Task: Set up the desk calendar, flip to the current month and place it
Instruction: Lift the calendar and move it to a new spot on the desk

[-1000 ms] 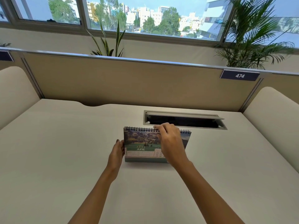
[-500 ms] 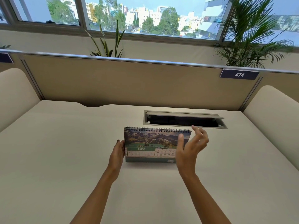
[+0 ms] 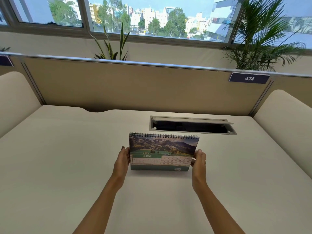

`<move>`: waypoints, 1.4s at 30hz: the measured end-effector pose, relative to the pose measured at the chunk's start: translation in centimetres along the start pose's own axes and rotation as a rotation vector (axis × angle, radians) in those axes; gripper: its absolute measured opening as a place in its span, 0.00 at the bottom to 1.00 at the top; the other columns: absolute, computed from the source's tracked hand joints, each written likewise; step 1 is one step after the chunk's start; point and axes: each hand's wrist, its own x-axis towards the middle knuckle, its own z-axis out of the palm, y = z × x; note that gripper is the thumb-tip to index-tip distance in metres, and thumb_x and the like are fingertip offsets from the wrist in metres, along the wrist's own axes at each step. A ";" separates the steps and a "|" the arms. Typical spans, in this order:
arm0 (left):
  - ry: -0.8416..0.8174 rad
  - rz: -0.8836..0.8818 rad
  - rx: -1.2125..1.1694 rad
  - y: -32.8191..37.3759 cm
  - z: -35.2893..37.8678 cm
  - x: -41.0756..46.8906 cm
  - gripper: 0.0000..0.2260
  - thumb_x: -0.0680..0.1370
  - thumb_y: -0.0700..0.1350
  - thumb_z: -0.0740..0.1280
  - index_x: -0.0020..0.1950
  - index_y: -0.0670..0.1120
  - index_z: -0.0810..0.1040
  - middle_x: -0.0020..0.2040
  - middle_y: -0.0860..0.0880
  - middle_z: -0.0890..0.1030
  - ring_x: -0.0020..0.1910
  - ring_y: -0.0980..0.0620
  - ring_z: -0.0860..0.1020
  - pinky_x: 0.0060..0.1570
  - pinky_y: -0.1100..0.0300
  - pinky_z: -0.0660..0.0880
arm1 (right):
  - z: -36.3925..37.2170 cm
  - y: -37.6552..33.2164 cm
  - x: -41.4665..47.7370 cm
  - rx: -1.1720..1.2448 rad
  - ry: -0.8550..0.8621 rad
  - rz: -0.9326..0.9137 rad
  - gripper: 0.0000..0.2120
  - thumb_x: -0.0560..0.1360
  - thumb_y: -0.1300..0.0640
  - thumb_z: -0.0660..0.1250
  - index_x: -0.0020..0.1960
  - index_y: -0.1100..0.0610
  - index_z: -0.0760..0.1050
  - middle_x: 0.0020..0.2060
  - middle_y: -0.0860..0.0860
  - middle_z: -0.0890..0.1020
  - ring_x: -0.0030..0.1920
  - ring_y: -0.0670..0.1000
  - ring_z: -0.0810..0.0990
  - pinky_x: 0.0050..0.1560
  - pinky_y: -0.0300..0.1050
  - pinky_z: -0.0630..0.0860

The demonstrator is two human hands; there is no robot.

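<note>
A spiral-bound desk calendar [image 3: 163, 152] stands upright on the white desk [image 3: 67, 166], near the middle. Its front page shows a mountain photo, the word JUNE and a date grid. My left hand [image 3: 122, 162] grips the calendar's left edge. My right hand [image 3: 199, 160] grips its right edge, thumb on the front. The calendar's back and its stand are hidden from me.
Just behind the calendar lies an open cable tray [image 3: 192, 126] sunk into the desk. A beige partition [image 3: 135, 85] with a "474" tag [image 3: 249, 78] closes the far side. Cream side panels [image 3: 285, 119] flank the desk. Plants [image 3: 258, 39] stand beyond the partition.
My right hand left the top spiral edge, swung out to the right and now holds the calendar's right edge. My left hand stayed on the left edge.
</note>
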 end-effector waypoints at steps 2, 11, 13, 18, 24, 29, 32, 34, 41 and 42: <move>0.011 -0.015 0.005 -0.3 0.0 0.0 0.20 0.82 0.53 0.45 0.65 0.47 0.69 0.60 0.47 0.77 0.60 0.49 0.73 0.61 0.57 0.66 | 0.0 0.5 0.1 -0.018 -0.010 0.031 0.24 0.82 0.45 0.44 0.59 0.58 0.71 0.53 0.59 0.80 0.50 0.55 0.79 0.42 0.38 0.74; 0.048 -0.051 0.013 -1.7 0.0 -0.1 0.19 0.82 0.52 0.44 0.62 0.49 0.71 0.56 0.49 0.78 0.59 0.49 0.73 0.64 0.57 0.65 | 0.0 2.2 0.8 -0.126 -0.060 0.141 0.26 0.81 0.43 0.44 0.65 0.58 0.70 0.61 0.58 0.77 0.54 0.55 0.74 0.55 0.46 0.71; 0.063 -0.057 0.015 -1.7 0.1 -0.1 0.19 0.82 0.52 0.45 0.62 0.50 0.70 0.57 0.49 0.77 0.59 0.50 0.73 0.64 0.57 0.65 | 0.1 2.4 1.0 -0.123 -0.058 0.145 0.26 0.81 0.43 0.45 0.65 0.58 0.70 0.61 0.58 0.77 0.54 0.54 0.74 0.55 0.46 0.71; 0.110 -0.028 0.000 -1.3 0.2 0.3 0.18 0.82 0.52 0.46 0.60 0.49 0.72 0.56 0.48 0.77 0.58 0.50 0.73 0.66 0.54 0.64 | 1.3 2.4 1.5 -0.086 -0.064 0.158 0.23 0.81 0.45 0.46 0.63 0.57 0.71 0.58 0.57 0.78 0.54 0.54 0.76 0.54 0.45 0.73; 0.117 0.015 0.052 0.9 -2.0 2.8 0.19 0.82 0.52 0.46 0.55 0.50 0.75 0.52 0.48 0.79 0.53 0.51 0.75 0.60 0.55 0.68 | 4.7 1.6 2.8 -0.072 -0.109 0.159 0.21 0.82 0.46 0.47 0.56 0.56 0.74 0.52 0.56 0.81 0.52 0.55 0.79 0.45 0.41 0.75; 0.145 0.069 0.097 3.7 -4.5 5.9 0.19 0.82 0.53 0.45 0.52 0.50 0.75 0.50 0.47 0.79 0.51 0.52 0.76 0.55 0.57 0.68 | 9.3 0.1 4.1 -0.075 -0.171 0.154 0.17 0.82 0.48 0.48 0.45 0.50 0.74 0.47 0.54 0.81 0.49 0.52 0.80 0.44 0.41 0.76; 0.186 0.086 0.082 5.1 -5.7 7.8 0.18 0.82 0.52 0.46 0.53 0.49 0.74 0.49 0.48 0.79 0.50 0.53 0.75 0.54 0.58 0.69 | 12.1 -0.8 5.2 -0.083 -0.195 0.128 0.17 0.81 0.48 0.48 0.45 0.50 0.74 0.46 0.53 0.81 0.49 0.52 0.80 0.44 0.41 0.76; 0.220 0.107 0.069 5.9 -6.5 9.2 0.16 0.82 0.50 0.46 0.49 0.50 0.74 0.46 0.49 0.78 0.47 0.54 0.74 0.49 0.59 0.70 | 14.1 -1.3 6.2 -0.072 -0.213 0.128 0.18 0.81 0.47 0.49 0.48 0.52 0.75 0.47 0.54 0.81 0.50 0.52 0.80 0.45 0.42 0.76; 0.292 0.145 0.060 8.4 -8.9 14.8 0.14 0.81 0.48 0.48 0.45 0.51 0.71 0.45 0.50 0.77 0.45 0.55 0.74 0.45 0.61 0.70 | 20.8 -2.3 10.3 -0.060 -0.241 0.115 0.18 0.79 0.48 0.50 0.45 0.53 0.77 0.47 0.54 0.82 0.50 0.52 0.80 0.43 0.42 0.73; 0.296 0.151 0.063 8.6 -9.3 15.7 0.14 0.81 0.48 0.48 0.45 0.51 0.71 0.45 0.51 0.77 0.46 0.55 0.74 0.45 0.61 0.70 | 21.6 -2.3 10.9 -0.058 -0.239 0.112 0.18 0.79 0.48 0.50 0.44 0.52 0.76 0.47 0.54 0.82 0.50 0.52 0.80 0.42 0.42 0.73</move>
